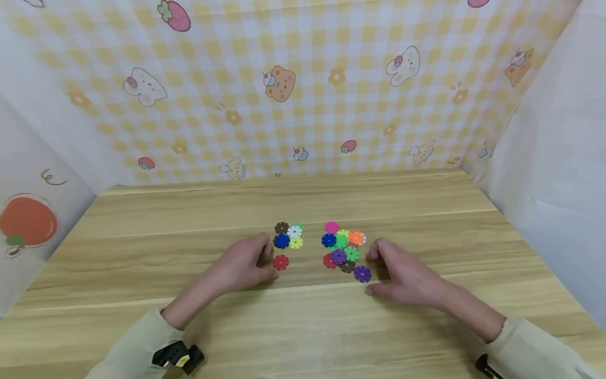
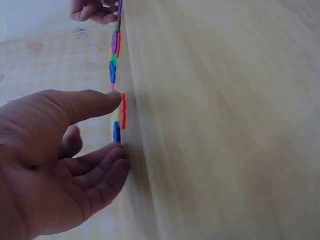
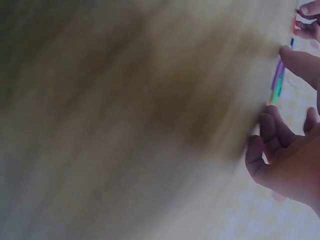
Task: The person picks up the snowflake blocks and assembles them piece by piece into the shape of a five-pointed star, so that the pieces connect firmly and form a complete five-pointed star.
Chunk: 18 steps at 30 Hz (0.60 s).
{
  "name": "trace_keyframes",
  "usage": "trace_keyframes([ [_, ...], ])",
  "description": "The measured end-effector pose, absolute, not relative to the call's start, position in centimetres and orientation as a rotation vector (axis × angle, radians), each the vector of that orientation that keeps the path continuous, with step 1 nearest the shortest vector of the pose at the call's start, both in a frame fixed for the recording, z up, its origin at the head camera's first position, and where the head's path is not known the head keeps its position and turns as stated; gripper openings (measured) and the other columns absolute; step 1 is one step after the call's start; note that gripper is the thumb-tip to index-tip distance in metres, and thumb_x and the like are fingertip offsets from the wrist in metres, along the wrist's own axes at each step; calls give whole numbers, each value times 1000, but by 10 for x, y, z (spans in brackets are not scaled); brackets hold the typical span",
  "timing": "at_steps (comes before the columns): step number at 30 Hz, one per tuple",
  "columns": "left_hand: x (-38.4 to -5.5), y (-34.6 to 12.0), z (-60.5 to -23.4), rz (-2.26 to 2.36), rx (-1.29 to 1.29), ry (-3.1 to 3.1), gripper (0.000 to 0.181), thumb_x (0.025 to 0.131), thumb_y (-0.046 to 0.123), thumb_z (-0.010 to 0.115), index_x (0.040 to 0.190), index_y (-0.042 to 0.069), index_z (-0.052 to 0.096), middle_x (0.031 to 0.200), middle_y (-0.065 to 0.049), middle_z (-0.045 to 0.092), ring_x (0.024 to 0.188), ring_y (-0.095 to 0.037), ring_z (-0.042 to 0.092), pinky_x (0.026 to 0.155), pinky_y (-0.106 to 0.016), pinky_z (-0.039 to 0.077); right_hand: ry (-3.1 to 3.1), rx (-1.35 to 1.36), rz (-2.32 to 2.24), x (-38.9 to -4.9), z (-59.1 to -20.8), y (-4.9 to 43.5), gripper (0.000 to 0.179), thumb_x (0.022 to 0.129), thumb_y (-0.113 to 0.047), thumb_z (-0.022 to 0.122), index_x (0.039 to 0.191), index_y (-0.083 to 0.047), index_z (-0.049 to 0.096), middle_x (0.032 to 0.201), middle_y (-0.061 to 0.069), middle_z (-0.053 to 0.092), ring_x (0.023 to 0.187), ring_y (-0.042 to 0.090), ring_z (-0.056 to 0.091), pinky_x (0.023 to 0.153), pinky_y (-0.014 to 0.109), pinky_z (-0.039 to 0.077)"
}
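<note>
Notched discs [image 1: 339,257] of many colours lie flat on the wooden bench [image 1: 303,326], in two groups, well apart from the sleeves and between the two hands. In the left group, a brown disc [image 1: 281,227], a white disc [image 1: 294,231], a blue disc [image 1: 281,241] and a yellow disc [image 1: 295,242] are close together, with a green edge visible behind the white one; a red disc [image 1: 281,262] lies a little nearer to the person. The right group is larger, and several of its discs overlap; a purple disc [image 1: 362,273] is at its near right corner.

The left hand [image 1: 241,266] is beside the left group. Its grip is wide, thumb near the red disc and bent fingers near the blue one; whether they touch, I cannot tell. The right hand [image 1: 404,275] has also a wide grip, its thumb just beside the purple disc.

Both sleeves [image 1: 137,345] are pale. Behind the bench hangs a yellow checked cloth [image 1: 312,105] with printed animals, flowers and strawberries.
</note>
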<state>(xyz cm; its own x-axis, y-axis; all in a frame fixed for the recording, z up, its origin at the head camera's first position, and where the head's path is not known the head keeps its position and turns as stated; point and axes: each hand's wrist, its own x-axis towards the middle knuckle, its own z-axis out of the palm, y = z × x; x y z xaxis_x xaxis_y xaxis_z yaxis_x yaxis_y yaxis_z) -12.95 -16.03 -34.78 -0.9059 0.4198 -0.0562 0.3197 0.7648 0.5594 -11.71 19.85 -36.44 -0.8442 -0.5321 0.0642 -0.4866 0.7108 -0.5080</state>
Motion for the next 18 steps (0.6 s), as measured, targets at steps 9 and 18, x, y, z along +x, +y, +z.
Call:
trace_keyframes([
  [9, -141, -158, -362, 1118, 500, 2615, 45, 82, 18, 88, 102, 7, 50, 104, -5, 63, 87, -20, 50, 73, -29, 45, 2741, -870, -1047, -120, -374, 198, 53, 78, -13, 88, 114, -11, 50, 115, 0, 63, 107, 18, 60, 96, 37, 53],
  [18, -135, -152, -366, 1069, 595, 2642, 37, 82, 5, 83, 92, 9, 48, 96, 0, 65, 80, -18, 50, 65, -25, 42, 2681, -906, -1025, -120, -372, 193, 47, 81, -12, 85, 113, -11, 50, 108, -3, 62, 98, 12, 59, 87, 29, 54],
])
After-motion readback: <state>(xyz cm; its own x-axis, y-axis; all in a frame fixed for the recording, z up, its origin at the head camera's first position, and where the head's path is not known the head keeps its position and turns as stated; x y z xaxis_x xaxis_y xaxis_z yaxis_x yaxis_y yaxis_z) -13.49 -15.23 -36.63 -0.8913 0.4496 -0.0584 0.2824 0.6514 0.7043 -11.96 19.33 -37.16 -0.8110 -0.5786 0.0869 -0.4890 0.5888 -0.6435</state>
